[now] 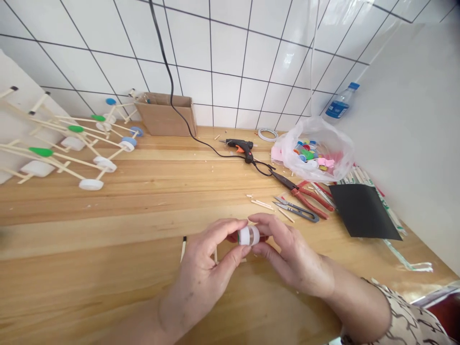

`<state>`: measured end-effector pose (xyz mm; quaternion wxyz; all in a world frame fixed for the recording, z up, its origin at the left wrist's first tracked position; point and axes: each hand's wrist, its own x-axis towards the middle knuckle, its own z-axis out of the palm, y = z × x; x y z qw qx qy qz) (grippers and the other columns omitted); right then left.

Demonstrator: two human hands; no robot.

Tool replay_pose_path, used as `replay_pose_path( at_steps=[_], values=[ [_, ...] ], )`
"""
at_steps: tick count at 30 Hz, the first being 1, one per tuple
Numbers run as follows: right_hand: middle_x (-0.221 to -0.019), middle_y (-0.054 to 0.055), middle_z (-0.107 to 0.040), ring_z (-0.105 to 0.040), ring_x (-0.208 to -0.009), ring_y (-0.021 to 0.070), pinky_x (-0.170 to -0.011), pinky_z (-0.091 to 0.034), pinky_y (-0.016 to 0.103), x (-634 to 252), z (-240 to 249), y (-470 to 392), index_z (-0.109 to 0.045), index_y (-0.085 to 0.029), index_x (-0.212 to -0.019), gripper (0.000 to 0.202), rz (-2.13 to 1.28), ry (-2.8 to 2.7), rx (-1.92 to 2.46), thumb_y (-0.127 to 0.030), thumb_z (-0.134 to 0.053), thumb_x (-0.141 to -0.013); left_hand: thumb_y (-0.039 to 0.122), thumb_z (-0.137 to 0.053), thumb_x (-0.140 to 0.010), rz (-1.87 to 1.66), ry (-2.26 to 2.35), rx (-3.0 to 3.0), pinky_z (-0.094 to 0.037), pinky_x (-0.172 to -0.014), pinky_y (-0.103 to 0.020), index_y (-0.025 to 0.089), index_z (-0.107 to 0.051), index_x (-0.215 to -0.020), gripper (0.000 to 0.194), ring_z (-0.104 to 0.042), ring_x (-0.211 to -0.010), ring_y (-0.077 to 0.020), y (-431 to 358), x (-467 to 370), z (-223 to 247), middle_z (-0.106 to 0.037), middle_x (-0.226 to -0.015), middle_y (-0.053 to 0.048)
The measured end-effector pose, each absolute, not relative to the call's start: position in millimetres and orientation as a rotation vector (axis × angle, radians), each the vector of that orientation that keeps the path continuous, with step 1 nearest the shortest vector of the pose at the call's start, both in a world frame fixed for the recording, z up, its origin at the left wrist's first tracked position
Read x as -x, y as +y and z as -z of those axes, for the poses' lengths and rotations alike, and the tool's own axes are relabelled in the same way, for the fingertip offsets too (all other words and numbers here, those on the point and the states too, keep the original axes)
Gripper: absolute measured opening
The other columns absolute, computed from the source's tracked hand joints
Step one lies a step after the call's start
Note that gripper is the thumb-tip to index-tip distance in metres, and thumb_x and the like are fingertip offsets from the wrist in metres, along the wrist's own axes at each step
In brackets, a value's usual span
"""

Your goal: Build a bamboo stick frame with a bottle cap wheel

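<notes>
Between my two hands, above the middle of the table, is a pair of white bottle caps (pixel 244 236) held face to face on their sides. A narrow see-through or shaded band shows between the caps; I cannot tell whether they touch. My left hand (pixel 204 263) pinches the left cap with thumb and fingers. My right hand (pixel 291 254) grips the right one the same way. Partly hidden under my left hand lie thin wooden sticks, one with a black tip (pixel 184 244).
Stick-built cars (pixel 64 139) with cap wheels stand at left. A cardboard box (pixel 167 117), glue gun (pixel 240 146) and tape roll (pixel 268 134) are at the back. On the right are a bag of caps (pixel 338 143), pliers (pixel 309 199), thread snips (pixel 296 210) and a black sheet (pixel 364 211).
</notes>
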<state>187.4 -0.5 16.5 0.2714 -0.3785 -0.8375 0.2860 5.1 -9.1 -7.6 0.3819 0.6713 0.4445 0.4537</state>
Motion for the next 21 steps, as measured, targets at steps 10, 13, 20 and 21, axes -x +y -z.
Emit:
replay_pose_path(
  at_steps=[10,13,20,21],
  values=[
    [-0.086,0.007,-0.069,-0.065,-0.076,0.0164,-0.068,-0.055,0.028,-186,-17,3,-0.054,-0.018,-0.108,0.023,-0.644,-2.196,0.981,-0.011,-0.053,-0.087,0.017,-0.064,-0.076,-1.166,1.134,-1.558,-0.053,-0.075,-0.023,0.022,-0.065,-0.095,0.019,-0.064,-0.083,-0.0147,-9,-8,-2,-0.070,-0.092,0.000],
    [-0.090,0.006,-0.069,-0.066,-0.078,0.0153,-0.069,-0.056,0.026,-185,-20,3,-0.054,-0.019,-0.109,0.024,-0.691,-2.169,0.985,-0.011,-0.054,-0.086,0.019,-0.063,-0.078,-1.140,1.080,-1.429,-0.054,-0.075,-0.023,0.023,-0.066,-0.100,0.022,-0.064,-0.089,-0.0160,-8,-6,-4,-0.070,-0.099,-0.001],
    [-0.088,0.005,-0.071,-0.067,-0.074,0.0142,-0.068,-0.056,0.024,-184,-10,-1,-0.057,-0.019,-0.106,0.023,-0.600,-2.103,1.026,-0.014,-0.062,-0.084,0.025,-0.064,-0.080,-0.938,0.890,-1.033,-0.051,-0.086,-0.028,0.024,-0.067,-0.106,0.026,-0.064,-0.098,-0.0186,-2,-2,-1,-0.071,-0.102,-0.002],
    [-0.089,0.005,-0.071,-0.068,-0.074,0.0147,-0.068,-0.056,0.024,-184,-9,-2,-0.056,-0.019,-0.106,0.023,-0.575,-2.103,1.026,-0.015,-0.062,-0.084,0.025,-0.065,-0.080,-0.917,0.855,-0.974,-0.050,-0.086,-0.028,0.024,-0.068,-0.105,0.026,-0.064,-0.099,-0.0185,-1,-2,1,-0.072,-0.102,-0.002]
  ],
)
